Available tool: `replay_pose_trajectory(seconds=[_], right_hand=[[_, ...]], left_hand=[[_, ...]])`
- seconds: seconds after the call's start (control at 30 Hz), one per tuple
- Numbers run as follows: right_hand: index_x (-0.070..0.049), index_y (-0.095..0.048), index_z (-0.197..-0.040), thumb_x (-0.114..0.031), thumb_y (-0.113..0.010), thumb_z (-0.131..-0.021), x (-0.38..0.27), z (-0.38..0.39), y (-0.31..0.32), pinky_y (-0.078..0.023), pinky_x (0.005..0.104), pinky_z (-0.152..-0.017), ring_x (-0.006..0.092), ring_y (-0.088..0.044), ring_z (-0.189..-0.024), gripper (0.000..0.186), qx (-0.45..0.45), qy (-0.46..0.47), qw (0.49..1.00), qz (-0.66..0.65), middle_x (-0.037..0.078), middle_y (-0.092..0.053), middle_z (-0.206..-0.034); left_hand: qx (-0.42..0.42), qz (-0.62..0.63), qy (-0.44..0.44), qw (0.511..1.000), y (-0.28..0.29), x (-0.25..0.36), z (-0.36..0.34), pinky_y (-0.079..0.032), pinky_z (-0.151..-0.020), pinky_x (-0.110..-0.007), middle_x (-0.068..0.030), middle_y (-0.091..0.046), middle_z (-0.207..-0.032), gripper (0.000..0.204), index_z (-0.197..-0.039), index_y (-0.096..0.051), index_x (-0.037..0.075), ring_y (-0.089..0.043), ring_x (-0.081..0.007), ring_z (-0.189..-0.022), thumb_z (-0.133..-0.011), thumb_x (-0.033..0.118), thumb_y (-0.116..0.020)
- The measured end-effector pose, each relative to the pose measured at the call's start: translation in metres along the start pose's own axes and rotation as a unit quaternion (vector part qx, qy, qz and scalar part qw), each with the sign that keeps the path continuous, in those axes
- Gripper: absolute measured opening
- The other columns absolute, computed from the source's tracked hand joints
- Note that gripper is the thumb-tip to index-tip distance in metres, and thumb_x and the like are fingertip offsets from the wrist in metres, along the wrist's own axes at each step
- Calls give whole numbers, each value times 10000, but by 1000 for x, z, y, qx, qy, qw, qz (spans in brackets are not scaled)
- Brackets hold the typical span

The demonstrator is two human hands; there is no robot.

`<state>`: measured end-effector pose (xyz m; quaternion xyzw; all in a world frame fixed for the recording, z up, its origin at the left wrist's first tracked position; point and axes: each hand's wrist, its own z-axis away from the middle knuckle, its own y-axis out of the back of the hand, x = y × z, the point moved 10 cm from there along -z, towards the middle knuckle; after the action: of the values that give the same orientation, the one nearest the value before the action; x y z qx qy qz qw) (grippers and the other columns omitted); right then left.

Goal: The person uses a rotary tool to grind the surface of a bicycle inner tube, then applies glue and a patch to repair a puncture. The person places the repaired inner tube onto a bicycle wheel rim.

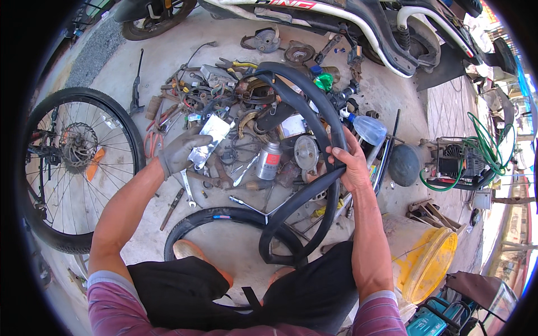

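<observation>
My left hand [180, 152], in a grey glove, is closed on a flat silver foil packet [213, 134] over the tool pile. The bare right hand [352, 163] grips a black inner tube [324, 101]. One loop of the tube rises away from me past the pile, and another hangs down toward my knees. Between my hands stands a grey metal can [269, 162] with a red label. A black bicycle tyre [190, 221] lies on the ground before my feet, partly hidden by the tube and my legs.
Wrenches [188, 187], pliers and loose metal parts cover the middle ground. A bicycle wheel [78, 106] stands at left. Across the far side is a white-framed scooter [358, 25]. At right are a compressor [457, 159] with a green hose and a yellow bucket [431, 263].
</observation>
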<state>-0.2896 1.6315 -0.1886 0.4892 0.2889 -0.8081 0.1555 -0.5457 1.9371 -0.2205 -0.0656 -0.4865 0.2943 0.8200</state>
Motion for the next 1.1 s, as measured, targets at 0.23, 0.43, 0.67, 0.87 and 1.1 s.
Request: replay_pose_trajectory(seconds=[0.23, 0.43, 0.67, 0.87, 1.1], right_hand=[[-22, -357, -1558, 27, -722, -767, 5, 23, -3, -498, 332, -974, 177, -643, -1071, 873, -65, 29, 962, 262, 103, -598, -1258], [-35, -375, -1551, 20, -746, -758, 2, 32, 7, -478, 373, -1036, 204, -610, -1177, 877, -65, 63, 920, 382, 122, -587, -1331], [-39, -459, -1496, -37, -764, -775, -53, 54, -19, -519, 375, -941, 233, -639, -1111, 782, 63, 167, 856, 485, 150, -625, -1308], [42, -489, -1439, -198, -772, -901, -2, 87, -116, -553, 330, -685, 168, -690, -827, 654, -98, 48, 933, 344, 195, -679, -1177], [33, -681, -1064, -205, -693, -1006, 18, 76, -140, -512, 258, -649, 76, -621, -721, 245, -146, -27, 964, 221, 12, -687, -826]], left_hand=[[6, 2, 16, 1000, 3, -14, 4, -612, -745, -349, -184, -725, -1088, 508, -1437, -444, 50, -737, -238, -898, -980, 155, -641], [-13, -16, 31, 999, -7, -11, 2, -609, -825, -369, -166, -706, -1116, 551, -1450, -428, 56, -721, -241, -981, -965, 175, -661], [19, -163, -5, 986, -12, -3, 10, -568, -926, -366, -120, -692, -1179, 472, -1409, -497, 43, -696, -224, -1000, -1007, 248, -635], [-109, -398, -61, 909, -95, 8, 22, -499, -858, -341, -120, -673, -1081, 433, -1294, -607, -14, -625, -191, -940, -1036, 330, -553], [-212, -336, -1, 918, -137, 8, 36, -494, -974, -339, -104, -703, -1183, 523, -1364, -593, -26, -632, -148, -1068, -1032, 378, -595]])
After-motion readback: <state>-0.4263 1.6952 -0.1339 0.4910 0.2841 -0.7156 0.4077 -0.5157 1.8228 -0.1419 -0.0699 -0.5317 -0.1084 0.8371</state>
